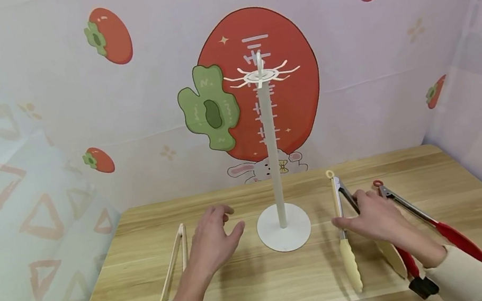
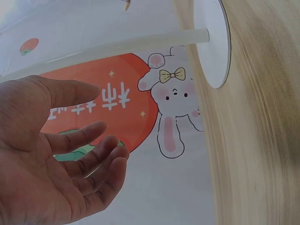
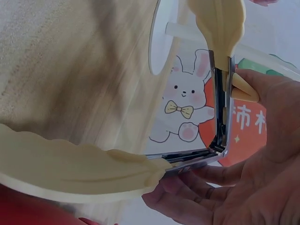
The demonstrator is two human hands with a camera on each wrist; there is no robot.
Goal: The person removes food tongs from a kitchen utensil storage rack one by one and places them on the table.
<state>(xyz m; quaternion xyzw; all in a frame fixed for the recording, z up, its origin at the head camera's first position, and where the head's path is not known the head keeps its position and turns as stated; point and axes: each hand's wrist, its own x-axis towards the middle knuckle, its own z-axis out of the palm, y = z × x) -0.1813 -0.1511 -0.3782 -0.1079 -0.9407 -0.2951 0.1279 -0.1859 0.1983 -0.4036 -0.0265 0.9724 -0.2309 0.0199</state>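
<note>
My right hand point(image 1: 374, 218) holds a pair of tongs point(image 1: 349, 260) with cream-yellow scalloped heads and metal arms. In the right wrist view, the thumb lies along one arm of these tongs point(image 3: 220, 28) and the fingers lie against the other; the arms are spread apart. To the left of a white stand point(image 1: 274, 166), my left hand point(image 1: 213, 241) hovers with loosely bent fingers and nothing in it. Hooks radiate from the top of this stand, above a round base. The left wrist view shows the left palm point(image 2: 51, 173) facing the pole.
Red-headed tongs point(image 1: 460, 241) lie spread on the right, partly hidden under my right forearm. Pale, slim tongs point(image 1: 172, 270) lie on the left, partly behind my left forearm. A cloth with persimmon pictures point(image 1: 360, 113) hangs behind the wooden table point(image 1: 267, 296).
</note>
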